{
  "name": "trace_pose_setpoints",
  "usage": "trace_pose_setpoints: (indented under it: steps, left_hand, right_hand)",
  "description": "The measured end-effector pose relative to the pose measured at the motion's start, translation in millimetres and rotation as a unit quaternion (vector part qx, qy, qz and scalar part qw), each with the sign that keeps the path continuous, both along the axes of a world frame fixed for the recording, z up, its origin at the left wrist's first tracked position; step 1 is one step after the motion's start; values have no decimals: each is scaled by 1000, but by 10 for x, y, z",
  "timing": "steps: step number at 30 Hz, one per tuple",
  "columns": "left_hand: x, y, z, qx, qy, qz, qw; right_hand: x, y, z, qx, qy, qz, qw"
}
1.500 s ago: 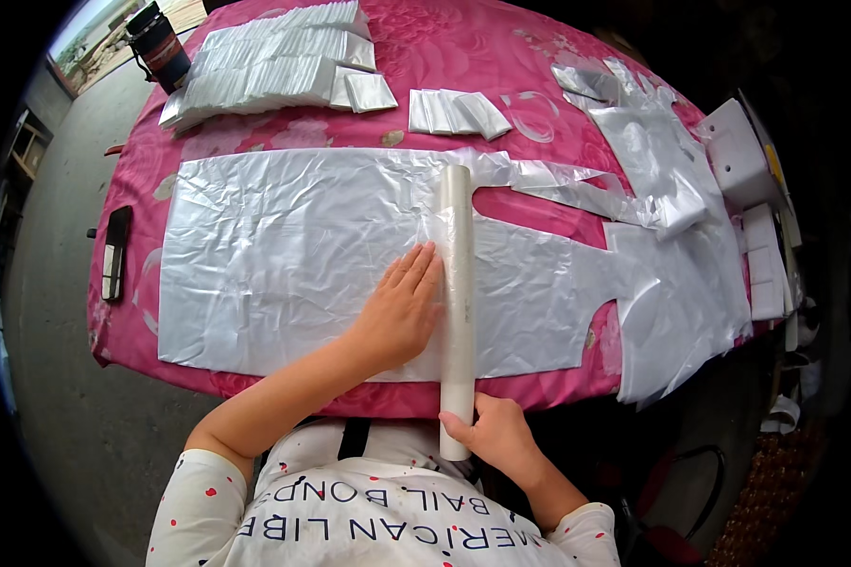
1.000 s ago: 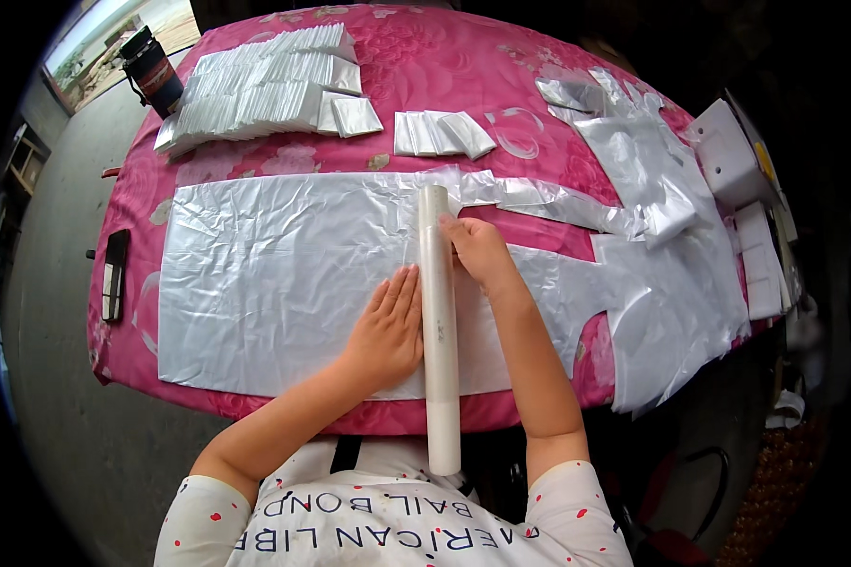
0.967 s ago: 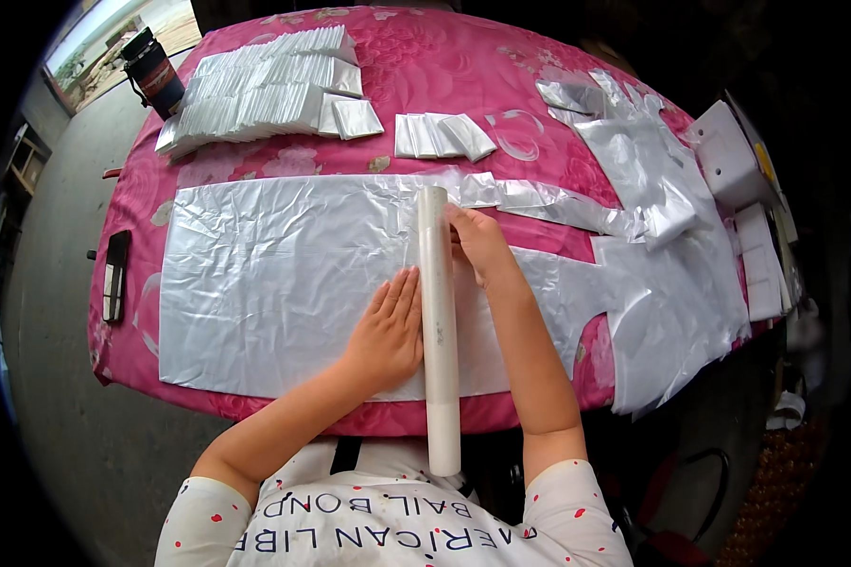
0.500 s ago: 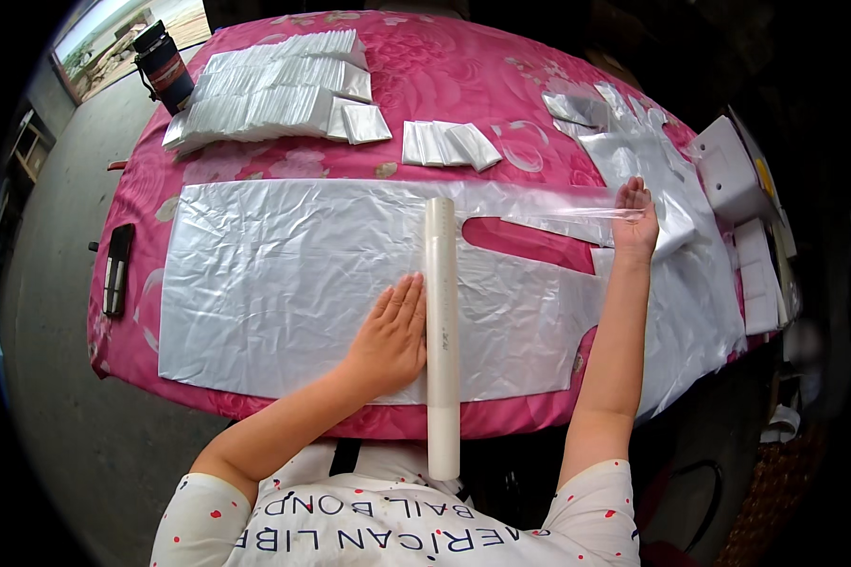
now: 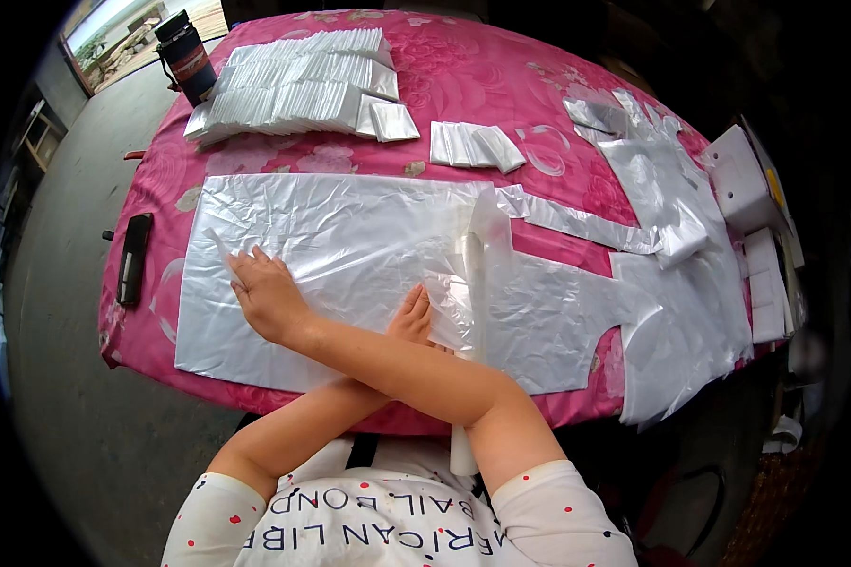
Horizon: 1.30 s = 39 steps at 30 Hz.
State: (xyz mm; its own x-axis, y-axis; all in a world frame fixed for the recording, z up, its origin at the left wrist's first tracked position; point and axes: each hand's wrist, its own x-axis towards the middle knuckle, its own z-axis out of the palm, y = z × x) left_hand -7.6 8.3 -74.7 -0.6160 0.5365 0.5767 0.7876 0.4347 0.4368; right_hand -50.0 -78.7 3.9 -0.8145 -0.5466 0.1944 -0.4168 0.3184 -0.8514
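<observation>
Clear film [image 5: 350,248] stretches across my feed, its free edge lifted at the fingertips of the right hand [image 5: 267,295], which is palm down over on the left. From here I cannot tell whether that hand pinches the film or only presses it. The right forearm [image 5: 407,369] crosses above the left one, and the left hand [image 5: 411,317] lies flat, fingers straight and together, partly hidden by that forearm, just beside the roll [image 5: 477,293]. I see the roll lying lengthwise toward the person, film draped over its upper part, its near end jutting past the table edge against the shirt.

Under them I make out a silvery-white plastic sheet [image 5: 548,326], laid flat and creased. More loose plastic [image 5: 676,331] heaps at the right, next to white boxes [image 5: 740,180].

Beyond the sheet, I count a few folded packets [image 5: 477,146] fanned in a short row; left of those, a large stack [image 5: 298,85] stands in three rows, a dark bottle [image 5: 186,59] beside it. At the left edge lies a black phone-like slab [image 5: 134,260]. Pink flowered cloth [image 5: 463,61] covers the table.
</observation>
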Motion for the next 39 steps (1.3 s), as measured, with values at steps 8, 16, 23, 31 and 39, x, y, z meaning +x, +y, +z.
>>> trace_pose_setpoints:
  steps: [8,16,23,31,39]
  left_hand:
    - [12,58,44,163,-56,0,985]
    - [72,-34,591,-85,-149,5,985]
    - [118,74,484,-171,-56,83,980]
    - [151,5,534,-166,-101,86,977]
    - [125,-693,982,89,-197,74,974]
  right_hand:
    - [212,785,556,73,198,14,977]
    - [180,2603,326,107,-61,-346,930]
    - [46,4658,213,22,-69,-548,833]
    - [756,3381,351,213,209,-223,928]
    - [748,2670,154,256,189,39,947]
